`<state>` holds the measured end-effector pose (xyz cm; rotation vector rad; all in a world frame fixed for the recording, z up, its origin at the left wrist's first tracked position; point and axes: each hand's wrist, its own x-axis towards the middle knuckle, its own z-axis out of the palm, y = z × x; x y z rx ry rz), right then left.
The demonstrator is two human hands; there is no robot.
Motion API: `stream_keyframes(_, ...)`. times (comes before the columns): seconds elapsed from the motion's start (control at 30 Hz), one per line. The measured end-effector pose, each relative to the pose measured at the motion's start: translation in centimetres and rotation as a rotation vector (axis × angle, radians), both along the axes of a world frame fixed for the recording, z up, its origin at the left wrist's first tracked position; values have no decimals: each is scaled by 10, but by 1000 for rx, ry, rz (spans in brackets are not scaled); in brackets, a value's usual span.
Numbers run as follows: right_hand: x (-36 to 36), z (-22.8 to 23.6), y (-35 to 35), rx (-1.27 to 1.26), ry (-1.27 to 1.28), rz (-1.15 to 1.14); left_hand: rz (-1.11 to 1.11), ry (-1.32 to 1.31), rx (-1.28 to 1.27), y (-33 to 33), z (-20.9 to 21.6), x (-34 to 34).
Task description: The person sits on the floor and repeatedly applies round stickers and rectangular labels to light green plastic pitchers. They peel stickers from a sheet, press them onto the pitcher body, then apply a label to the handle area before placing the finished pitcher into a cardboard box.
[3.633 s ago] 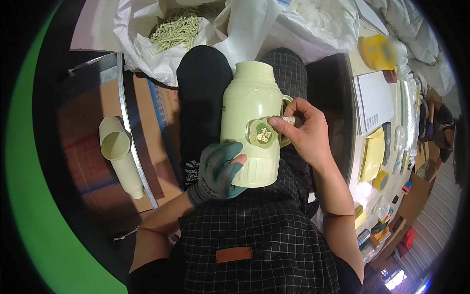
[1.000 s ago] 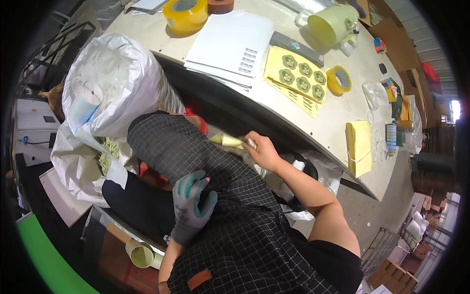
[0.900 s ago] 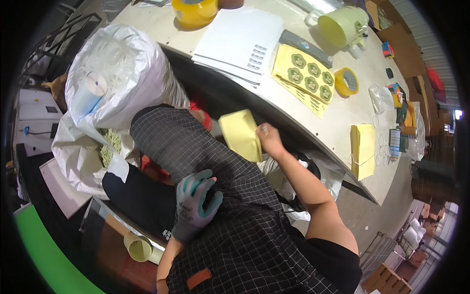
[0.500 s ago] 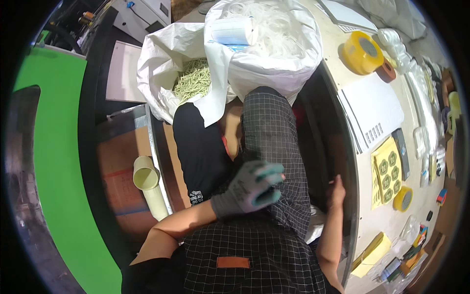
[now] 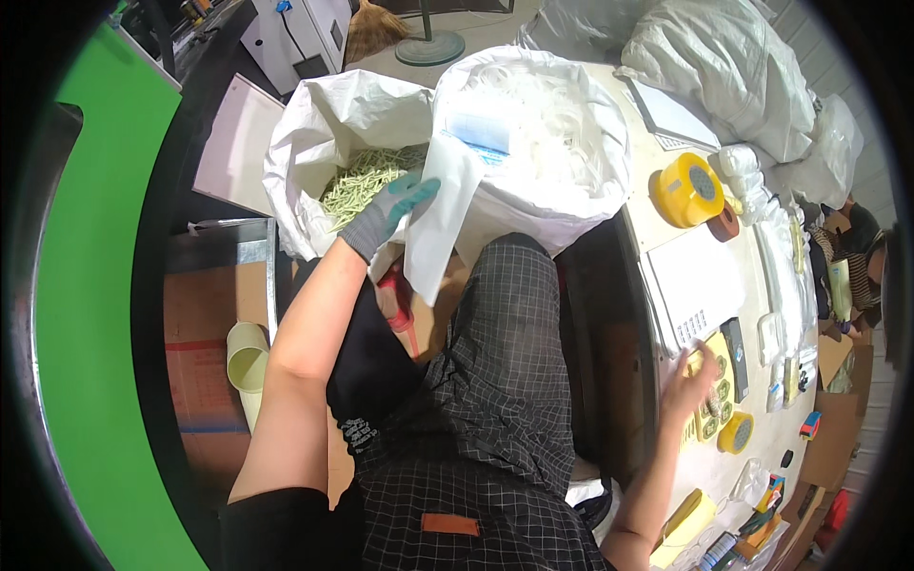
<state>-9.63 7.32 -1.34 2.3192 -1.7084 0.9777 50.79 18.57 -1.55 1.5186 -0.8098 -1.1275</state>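
Note:
My left hand point(image 5: 388, 213), in a grey and teal glove, is at the opening of a white woven sack point(image 5: 303, 143). Its fingers are stretched out and meet the edge of a loose white flap point(image 5: 446, 224). Inside that sack, beside the glove, lie many thin pale-green sticks point(image 5: 360, 186). My bare right hand point(image 5: 693, 385) hovers over or touches a yellow sheet of round green stickers point(image 5: 725, 388) on the side table. Its fingers are apart and somewhat blurred, and I see nothing held in them.
A second white sack point(image 5: 609, 176) holds clear stringy plastic. The table at right carries a large yellow tape roll point(image 5: 687, 190), a notebook point(image 5: 695, 281), a smaller tape roll point(image 5: 736, 433) and plastic bags. A pale-yellow tube point(image 5: 248, 354) stands beside cardboard at left, near a green surface point(image 5: 105, 285).
My left hand has moved from above my lap forward to the stick-filled sack. My right hand has risen from beside the table onto the sticker sheet. The view has shifted.

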Motion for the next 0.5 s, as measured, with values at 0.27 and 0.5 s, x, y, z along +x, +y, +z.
stream_keyframes(0.27, 349, 32, 22, 1436, -1234, 909, 8, 97, -64, 31, 56, 16)
stream_keyframes(0.5, 437, 45, -22, 1814, -1823, 892, 60, 80, 62, 65, 153, -25)
